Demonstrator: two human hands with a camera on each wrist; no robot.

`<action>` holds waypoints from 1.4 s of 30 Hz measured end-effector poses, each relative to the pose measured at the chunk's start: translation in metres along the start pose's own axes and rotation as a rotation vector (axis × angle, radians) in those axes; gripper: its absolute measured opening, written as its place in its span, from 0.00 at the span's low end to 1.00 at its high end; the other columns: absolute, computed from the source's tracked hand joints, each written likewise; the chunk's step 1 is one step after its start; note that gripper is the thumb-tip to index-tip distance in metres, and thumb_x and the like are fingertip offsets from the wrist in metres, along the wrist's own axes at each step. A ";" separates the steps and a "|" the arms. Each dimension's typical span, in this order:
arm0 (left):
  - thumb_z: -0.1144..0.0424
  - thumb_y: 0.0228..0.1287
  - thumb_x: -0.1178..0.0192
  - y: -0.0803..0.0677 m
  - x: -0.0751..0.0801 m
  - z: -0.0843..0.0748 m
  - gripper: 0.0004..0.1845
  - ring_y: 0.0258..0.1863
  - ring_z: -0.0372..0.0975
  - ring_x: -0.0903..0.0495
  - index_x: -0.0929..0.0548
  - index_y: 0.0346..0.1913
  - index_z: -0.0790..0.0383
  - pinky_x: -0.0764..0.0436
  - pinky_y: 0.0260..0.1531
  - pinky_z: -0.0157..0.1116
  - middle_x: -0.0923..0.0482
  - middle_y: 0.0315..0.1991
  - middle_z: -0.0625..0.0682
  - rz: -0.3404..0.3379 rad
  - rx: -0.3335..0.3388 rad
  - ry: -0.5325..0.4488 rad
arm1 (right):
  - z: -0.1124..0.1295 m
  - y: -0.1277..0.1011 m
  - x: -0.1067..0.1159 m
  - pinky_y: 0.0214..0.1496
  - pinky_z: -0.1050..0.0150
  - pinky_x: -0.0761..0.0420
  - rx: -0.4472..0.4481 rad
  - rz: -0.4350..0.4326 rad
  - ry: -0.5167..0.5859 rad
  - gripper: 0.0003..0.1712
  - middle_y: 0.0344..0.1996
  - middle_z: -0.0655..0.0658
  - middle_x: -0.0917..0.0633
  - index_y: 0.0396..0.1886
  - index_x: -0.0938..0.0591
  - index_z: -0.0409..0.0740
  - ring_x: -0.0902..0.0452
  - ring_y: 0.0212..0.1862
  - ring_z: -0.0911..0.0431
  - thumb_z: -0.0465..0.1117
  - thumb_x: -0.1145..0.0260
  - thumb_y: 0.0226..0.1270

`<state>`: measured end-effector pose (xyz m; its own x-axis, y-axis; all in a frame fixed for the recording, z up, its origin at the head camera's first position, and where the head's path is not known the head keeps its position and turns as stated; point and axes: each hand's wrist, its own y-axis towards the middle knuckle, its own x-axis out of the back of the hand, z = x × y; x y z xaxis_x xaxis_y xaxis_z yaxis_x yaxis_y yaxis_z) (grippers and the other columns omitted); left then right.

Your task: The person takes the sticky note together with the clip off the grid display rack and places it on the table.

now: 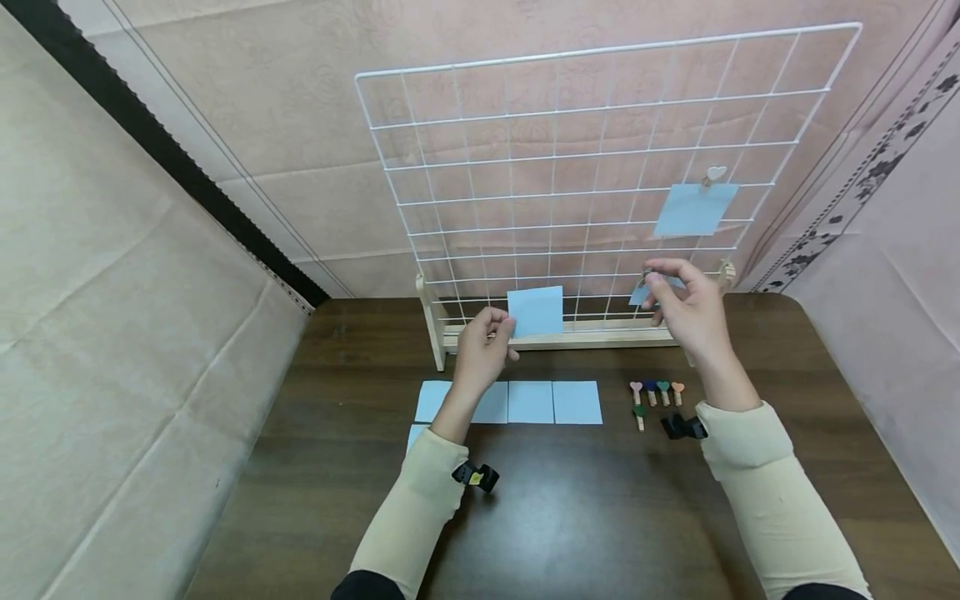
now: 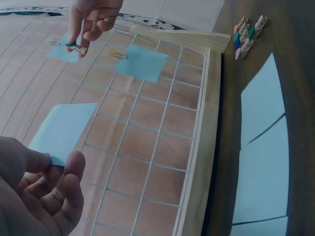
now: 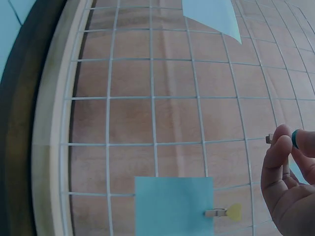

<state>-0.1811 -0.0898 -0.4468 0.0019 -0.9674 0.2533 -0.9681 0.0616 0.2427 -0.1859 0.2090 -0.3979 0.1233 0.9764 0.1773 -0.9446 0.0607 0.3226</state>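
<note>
Blue note (image 1: 536, 310) sits before the lower wire grid (image 1: 555, 157), left edge pinched between thumb and fingers of the left hand (image 1: 483, 346); sheet extends rightward past the fingertips. Right hand (image 1: 686, 312), well apart, pinches a green-topped clothespin (image 2: 77, 48). Two clipped notes (image 1: 690, 212) at grid's right; loose notes (image 1: 531, 402), small pegs (image 1: 651, 398) on brown table (image 1: 570, 517).

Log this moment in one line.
left hand: pinches blue card; right hand: pinches clothespin; wire grid: two clipped cards; tabletop: more cards, loose clothespins
</note>
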 end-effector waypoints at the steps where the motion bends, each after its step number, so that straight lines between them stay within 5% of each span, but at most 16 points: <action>1: 0.63 0.82 0.43 -0.001 0.000 0.001 0.09 0.22 0.47 0.13 0.18 0.49 0.67 0.23 0.17 0.31 0.12 0.45 0.60 -0.004 0.003 0.003 | -0.002 -0.001 0.000 0.27 0.69 0.19 -0.002 0.004 -0.006 0.16 0.49 0.49 0.20 0.63 0.18 0.39 0.20 0.33 0.59 0.41 0.40 0.83; 11: 0.64 0.81 0.41 -0.007 0.002 0.007 0.09 0.19 0.51 0.15 0.17 0.49 0.69 0.25 0.16 0.29 0.12 0.46 0.62 -0.001 0.024 0.002 | -0.015 -0.013 0.000 0.26 0.69 0.19 -0.025 0.013 -0.041 0.19 0.46 0.48 0.20 0.64 0.21 0.33 0.19 0.33 0.59 0.41 0.41 0.84; 16: 0.64 0.81 0.41 -0.012 0.001 0.010 0.10 0.17 0.41 0.17 0.17 0.50 0.69 0.24 0.17 0.29 0.12 0.44 0.61 -0.006 0.046 -0.002 | -0.021 -0.020 0.002 0.27 0.69 0.19 -0.040 0.005 -0.014 0.19 0.46 0.47 0.19 0.64 0.21 0.32 0.20 0.33 0.59 0.40 0.42 0.84; 31: 0.64 0.80 0.40 -0.028 -0.004 0.023 0.09 0.15 0.38 0.21 0.16 0.48 0.68 0.26 0.16 0.29 0.18 0.24 0.52 -0.018 0.069 0.028 | -0.043 -0.037 0.005 0.27 0.69 0.18 -0.101 -0.007 -0.004 0.19 0.47 0.54 0.16 0.64 0.20 0.33 0.19 0.32 0.61 0.41 0.41 0.84; 42: 0.62 0.79 0.39 -0.042 0.000 0.038 0.09 0.16 0.38 0.20 0.15 0.49 0.67 0.28 0.15 0.29 0.12 0.34 0.60 -0.022 0.128 0.006 | -0.062 -0.055 0.006 0.26 0.68 0.18 -0.154 -0.031 0.004 0.17 0.45 0.56 0.16 0.64 0.18 0.38 0.19 0.32 0.62 0.41 0.40 0.84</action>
<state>-0.1496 -0.1023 -0.4930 0.0249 -0.9667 0.2546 -0.9919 0.0079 0.1270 -0.1523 0.2242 -0.4719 0.1524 0.9743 0.1661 -0.9759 0.1218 0.1812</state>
